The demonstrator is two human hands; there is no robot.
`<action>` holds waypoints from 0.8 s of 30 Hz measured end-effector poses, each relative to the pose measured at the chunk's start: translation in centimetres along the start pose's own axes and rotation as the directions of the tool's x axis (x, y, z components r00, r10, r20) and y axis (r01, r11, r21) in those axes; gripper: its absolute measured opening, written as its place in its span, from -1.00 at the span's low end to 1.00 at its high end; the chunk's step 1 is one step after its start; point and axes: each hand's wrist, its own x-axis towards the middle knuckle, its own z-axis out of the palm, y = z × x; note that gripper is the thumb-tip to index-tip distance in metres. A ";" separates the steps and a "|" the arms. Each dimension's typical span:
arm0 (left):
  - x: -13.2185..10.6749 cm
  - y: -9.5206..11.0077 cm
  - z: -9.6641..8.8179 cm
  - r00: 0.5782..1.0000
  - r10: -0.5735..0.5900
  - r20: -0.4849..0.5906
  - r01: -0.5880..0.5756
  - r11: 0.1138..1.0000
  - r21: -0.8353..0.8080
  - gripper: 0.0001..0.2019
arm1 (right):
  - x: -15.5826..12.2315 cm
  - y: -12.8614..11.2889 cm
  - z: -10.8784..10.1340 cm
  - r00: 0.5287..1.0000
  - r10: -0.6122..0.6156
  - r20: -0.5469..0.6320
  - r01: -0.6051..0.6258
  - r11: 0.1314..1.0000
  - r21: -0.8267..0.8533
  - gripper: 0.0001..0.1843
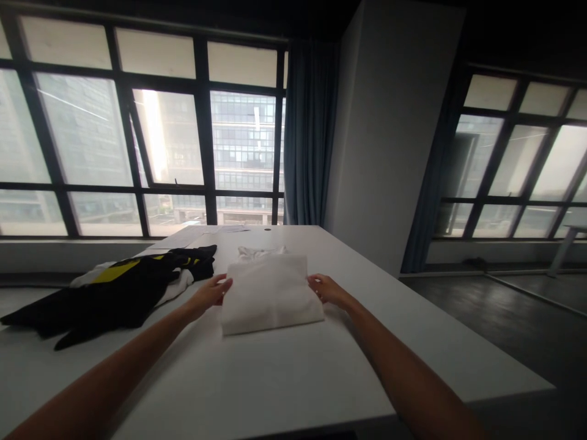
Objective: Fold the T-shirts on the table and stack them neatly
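Note:
A white shirt [270,296], folded into a flat rectangle, lies on the white table [257,385]. Its collar end pokes out at the far side. At its left edge, my left hand [213,292] is closed in a pinch, the thumb on top and the other fingers partly hidden. Level with it on the opposite side, my right hand [326,288] pinches the right edge, and its fingertips are partly covered by the cloth.
Left of my left hand lies a loose heap of black and yellow clothing [123,290] with white cloth under it. Papers [183,237] are at the table's far end. A grey pillar [389,134], a blue curtain [309,134] and windows stand beyond. The table's right edge borders open floor.

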 end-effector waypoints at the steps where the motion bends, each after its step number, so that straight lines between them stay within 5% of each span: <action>1: 0.5 -0.8 -0.2 0.998 -0.037 -0.045 0.038 0.999 0.037 -0.23 | 0.3 0.2 0.4 0.999 0.032 -0.009 -0.033 0.999 -0.041 -0.49; 5: 0.7 -3.4 -0.6 0.999 -0.002 -0.036 0.013 0.953 0.303 -0.16 | 0.4 0.7 1.1 0.996 0.036 0.085 -0.023 0.987 -0.157 -0.48; 8: 0.2 -3.8 -0.1 0.994 0.103 0.034 -0.106 0.859 0.500 -0.30 | -0.1 0.6 0.8 0.993 -0.015 0.118 0.046 0.962 -0.269 -0.50; 12: 0.0 -3.3 0.4 0.945 0.317 0.083 -0.309 0.775 0.552 -0.31 | -0.4 0.5 0.2 0.985 -0.096 0.144 0.142 0.925 -0.352 -0.49; 18: 0.5 -4.3 0.2 0.995 0.095 0.017 -0.075 0.652 0.755 -0.31 | -0.2 0.5 0.4 0.990 -0.062 0.127 0.122 0.828 -0.548 -0.48; 21: 0.7 -4.9 0.5 0.973 0.218 0.072 -0.187 0.572 0.799 -0.38 | 0.0 0.3 1.7 0.976 -0.213 0.051 0.199 0.761 -0.618 -0.45; 24: 0.7 -5.3 1.0 0.946 0.205 0.253 -0.324 0.535 0.780 -0.38 | 0.2 0.5 3.3 0.955 -0.263 0.140 0.290 0.709 -0.643 -0.36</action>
